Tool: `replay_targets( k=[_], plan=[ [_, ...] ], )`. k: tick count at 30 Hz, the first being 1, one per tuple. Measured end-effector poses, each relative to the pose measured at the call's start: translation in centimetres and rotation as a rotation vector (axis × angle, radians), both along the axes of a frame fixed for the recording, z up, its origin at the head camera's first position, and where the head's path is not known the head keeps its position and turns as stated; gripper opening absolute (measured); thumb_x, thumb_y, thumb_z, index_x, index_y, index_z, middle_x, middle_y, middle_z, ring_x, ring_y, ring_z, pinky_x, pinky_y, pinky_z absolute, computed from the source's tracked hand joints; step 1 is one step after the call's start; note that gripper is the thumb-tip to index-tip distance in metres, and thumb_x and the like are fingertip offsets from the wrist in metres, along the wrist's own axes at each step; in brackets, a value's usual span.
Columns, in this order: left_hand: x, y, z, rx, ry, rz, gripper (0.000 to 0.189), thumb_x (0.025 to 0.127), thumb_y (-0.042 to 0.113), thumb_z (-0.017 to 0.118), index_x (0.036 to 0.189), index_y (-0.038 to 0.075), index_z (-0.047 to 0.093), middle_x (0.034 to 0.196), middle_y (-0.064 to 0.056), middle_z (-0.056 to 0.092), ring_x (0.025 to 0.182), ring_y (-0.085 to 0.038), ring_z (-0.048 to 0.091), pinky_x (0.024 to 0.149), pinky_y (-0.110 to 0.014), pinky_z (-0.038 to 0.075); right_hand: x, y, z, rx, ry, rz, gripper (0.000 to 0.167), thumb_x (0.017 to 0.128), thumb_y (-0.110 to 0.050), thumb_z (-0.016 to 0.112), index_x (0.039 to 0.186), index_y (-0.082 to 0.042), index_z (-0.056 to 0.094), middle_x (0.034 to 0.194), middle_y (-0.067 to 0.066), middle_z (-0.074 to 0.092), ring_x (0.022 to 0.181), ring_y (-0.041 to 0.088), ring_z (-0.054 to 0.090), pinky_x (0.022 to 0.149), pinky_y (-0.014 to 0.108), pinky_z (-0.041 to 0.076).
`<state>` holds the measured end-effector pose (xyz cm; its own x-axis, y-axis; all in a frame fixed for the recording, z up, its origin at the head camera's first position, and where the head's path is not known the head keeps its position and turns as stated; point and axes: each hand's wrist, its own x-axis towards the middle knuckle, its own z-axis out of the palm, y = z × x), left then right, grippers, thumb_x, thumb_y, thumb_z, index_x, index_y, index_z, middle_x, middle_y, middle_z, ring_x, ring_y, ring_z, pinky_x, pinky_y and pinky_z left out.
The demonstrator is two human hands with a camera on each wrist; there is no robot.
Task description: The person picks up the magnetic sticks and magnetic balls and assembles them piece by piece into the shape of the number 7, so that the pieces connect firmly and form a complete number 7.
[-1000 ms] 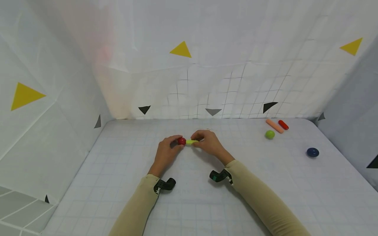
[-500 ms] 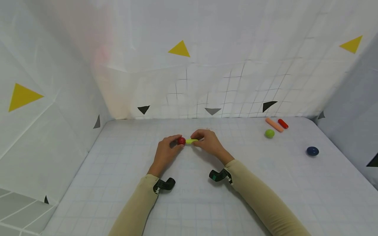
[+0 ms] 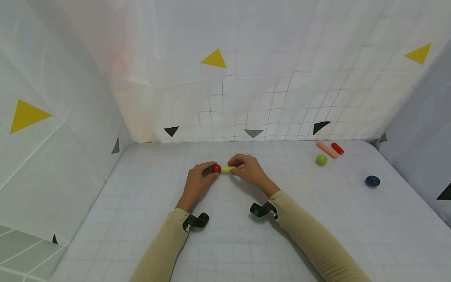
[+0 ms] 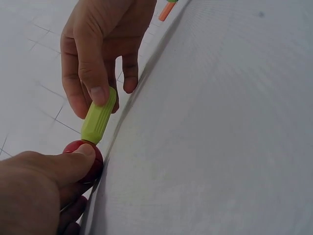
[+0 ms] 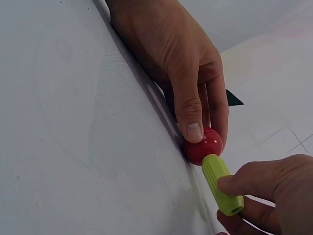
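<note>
My left hand [image 3: 196,183] pinches a glossy red ball [image 3: 216,169] between thumb and fingers, low over the white table. Against its right side sits one end of a yellow-green ribbed cylinder [image 3: 226,169], which my right hand [image 3: 249,170] pinches. Seen from the right wrist, the cylinder [image 5: 222,188] is slim with long grooves, and its near end has a small dark hole. The left wrist view has the thumb pressed on the red ball [image 4: 93,164], with the cylinder [image 4: 99,120] in line with it. Whether the two pieces are joined or only touching, I cannot tell.
At the table's back right lie an orange stick [image 3: 327,150], a short red rod [image 3: 337,148] and a green ball [image 3: 322,159]. Nearer on the right is a dark blue oval piece [image 3: 372,181]. White sheeting [image 3: 169,90] rises behind the table [image 3: 141,196].
</note>
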<state>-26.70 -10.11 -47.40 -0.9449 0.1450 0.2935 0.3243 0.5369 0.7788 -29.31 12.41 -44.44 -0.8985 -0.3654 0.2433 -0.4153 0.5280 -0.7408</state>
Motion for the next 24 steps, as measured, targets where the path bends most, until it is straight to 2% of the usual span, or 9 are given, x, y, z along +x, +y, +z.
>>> replay_targets(
  k=[8,15,24],
  plan=[
    [0.0,0.1,0.1,0.0,0.001,0.01,0.041,0.094,0.018,0.08,0.134,0.013,0.072,0.132,-0.004,0.069,0.13,-0.024,0.057,0.112,-0.045,0.041,0.2,1.0,0.3,0.015,-0.007,-0.006,0.021,0.091,-0.004,0.079,0.112,-0.003,0.075,0.108,0.005,0.074,0.101,0.025,0.07,0.086,0.045,0.056],
    [0.1,0.1,0.1,-0.014,-0.025,0.026,0.042,0.095,0.02,0.08,0.135,0.016,0.071,0.134,-0.002,0.068,0.132,-0.021,0.055,0.113,-0.043,0.039,0.7,2.2,0.4,0.034,-0.024,-0.025,0.021,0.092,-0.006,0.078,0.113,-0.004,0.074,0.109,0.004,0.073,0.102,0.024,0.069,0.085,0.042,0.057],
    [0.3,0.1,0.1,0.009,-0.032,0.022,0.042,0.095,0.02,0.08,0.135,0.017,0.071,0.133,-0.002,0.068,0.132,-0.021,0.054,0.114,-0.044,0.039,1.3,4.5,0.5,0.018,-0.026,-0.032,0.023,0.092,-0.004,0.077,0.115,-0.002,0.073,0.11,0.008,0.072,0.103,0.026,0.068,0.087,0.045,0.057]
  ],
)
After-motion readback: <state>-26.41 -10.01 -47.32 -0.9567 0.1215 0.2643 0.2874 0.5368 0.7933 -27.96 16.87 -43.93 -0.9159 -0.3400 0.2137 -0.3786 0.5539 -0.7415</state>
